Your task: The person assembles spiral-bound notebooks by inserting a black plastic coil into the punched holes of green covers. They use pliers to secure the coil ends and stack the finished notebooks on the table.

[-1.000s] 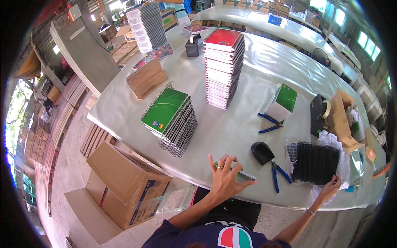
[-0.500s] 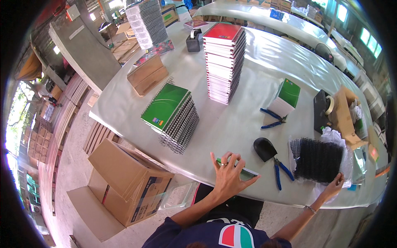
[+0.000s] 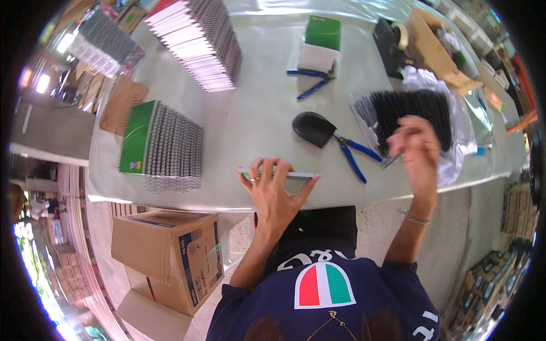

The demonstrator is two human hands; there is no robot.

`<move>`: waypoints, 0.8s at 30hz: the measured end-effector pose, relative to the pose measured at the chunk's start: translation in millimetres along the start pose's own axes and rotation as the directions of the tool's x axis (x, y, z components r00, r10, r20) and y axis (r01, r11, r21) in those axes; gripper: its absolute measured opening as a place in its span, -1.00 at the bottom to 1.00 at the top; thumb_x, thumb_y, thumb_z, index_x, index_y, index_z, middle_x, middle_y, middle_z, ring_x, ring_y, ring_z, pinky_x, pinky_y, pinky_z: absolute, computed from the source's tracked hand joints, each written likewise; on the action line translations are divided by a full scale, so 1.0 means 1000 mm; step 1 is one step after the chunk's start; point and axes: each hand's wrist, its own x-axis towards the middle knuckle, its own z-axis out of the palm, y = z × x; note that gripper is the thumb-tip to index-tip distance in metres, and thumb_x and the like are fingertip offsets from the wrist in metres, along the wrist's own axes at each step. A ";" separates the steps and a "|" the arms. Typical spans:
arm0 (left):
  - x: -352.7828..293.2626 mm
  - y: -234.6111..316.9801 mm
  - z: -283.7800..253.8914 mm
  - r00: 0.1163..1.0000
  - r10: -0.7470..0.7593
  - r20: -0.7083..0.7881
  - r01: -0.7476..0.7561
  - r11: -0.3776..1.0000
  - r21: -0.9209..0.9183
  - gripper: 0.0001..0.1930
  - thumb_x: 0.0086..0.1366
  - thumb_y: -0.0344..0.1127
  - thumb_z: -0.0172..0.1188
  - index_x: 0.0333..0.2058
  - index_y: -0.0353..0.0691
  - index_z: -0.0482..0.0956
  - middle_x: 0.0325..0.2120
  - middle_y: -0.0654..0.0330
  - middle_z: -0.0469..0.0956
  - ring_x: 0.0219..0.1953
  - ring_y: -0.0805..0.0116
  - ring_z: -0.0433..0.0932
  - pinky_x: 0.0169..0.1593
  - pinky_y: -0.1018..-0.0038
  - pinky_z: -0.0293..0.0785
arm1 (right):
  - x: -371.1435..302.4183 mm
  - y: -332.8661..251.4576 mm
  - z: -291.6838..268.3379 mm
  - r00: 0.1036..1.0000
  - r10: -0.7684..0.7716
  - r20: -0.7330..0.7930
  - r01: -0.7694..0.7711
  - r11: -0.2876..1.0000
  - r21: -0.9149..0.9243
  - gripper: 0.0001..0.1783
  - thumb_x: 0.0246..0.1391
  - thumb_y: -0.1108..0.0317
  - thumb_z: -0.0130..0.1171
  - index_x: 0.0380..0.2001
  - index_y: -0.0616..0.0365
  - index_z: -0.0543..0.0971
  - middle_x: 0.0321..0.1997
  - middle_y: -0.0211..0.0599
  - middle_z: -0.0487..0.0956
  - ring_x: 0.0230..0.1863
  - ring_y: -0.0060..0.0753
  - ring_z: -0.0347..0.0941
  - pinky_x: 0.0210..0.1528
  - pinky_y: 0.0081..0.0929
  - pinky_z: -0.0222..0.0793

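My left hand is closed around a small notebook with a green cover, held by its two ends at the table's near edge; the fingers cover much of it. My right hand is smeared by motion over a pile of black spiral binding coils, which lies on white plastic wrap. A coil between its fingers cannot be made out. Between the hands lie blue-handled pliers and a black rounded object resembling a computer mouse or pad.
Spiral-bound green notebooks are stacked at left, behind them a tall red-covered stack. A short green-topped pile stands beside a second pair of pliers. At right are a tape dispenser and an open carton. A cardboard box sits below left.
My right hand has lifted from the near right corner of the coil pile and moved left across it. The left hand keeps hold of the notebook, now seen more edge-on. The view has shifted.
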 end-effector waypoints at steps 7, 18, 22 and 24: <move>0.004 0.005 0.000 0.999 -0.003 0.050 0.003 1.000 0.005 -0.56 -0.06 0.03 0.53 -0.39 -0.11 0.54 -0.28 0.20 0.44 -0.02 0.09 0.32 0.11 0.07 0.10 | -0.013 0.024 0.078 0.930 0.282 0.235 -0.157 0.884 -0.441 -0.76 0.18 0.38 0.25 -0.14 0.27 0.51 -0.28 -0.27 0.59 -0.20 -0.45 0.52 -0.17 -0.45 0.41; 0.001 0.000 0.000 0.996 -0.017 0.085 0.015 0.999 0.028 -0.57 0.01 0.05 0.46 -0.33 -0.11 0.54 -0.26 0.23 0.43 -0.03 0.11 0.30 0.12 0.06 0.05 | -0.008 0.032 0.086 0.928 0.175 0.328 0.020 0.858 -0.514 -0.81 0.20 0.35 0.20 -0.23 0.26 0.59 -0.35 -0.15 0.61 -0.35 -0.20 0.47 -0.24 -0.37 0.33; 0.003 -0.002 0.000 0.993 -0.026 0.119 0.020 0.999 0.050 -0.61 0.11 0.04 0.38 -0.28 -0.09 0.54 -0.24 0.26 0.42 -0.02 0.13 0.30 0.12 0.06 0.03 | -0.008 0.025 0.085 0.892 0.293 0.344 -0.066 0.837 -0.542 -0.80 0.22 0.32 0.19 -0.20 0.24 0.58 -0.35 -0.22 0.57 -0.35 -0.24 0.45 -0.18 -0.39 0.30; 0.004 -0.002 0.000 0.990 -0.032 0.138 0.025 0.998 0.053 -0.64 0.14 0.04 0.35 -0.26 -0.09 0.54 -0.24 0.26 0.42 -0.01 0.14 0.30 0.12 0.07 0.03 | -0.008 0.019 0.091 0.907 0.303 0.291 -0.160 0.889 -0.429 -0.81 0.24 0.34 0.15 -0.16 0.21 0.54 -0.38 -0.18 0.52 -0.35 -0.18 0.43 -0.16 -0.36 0.25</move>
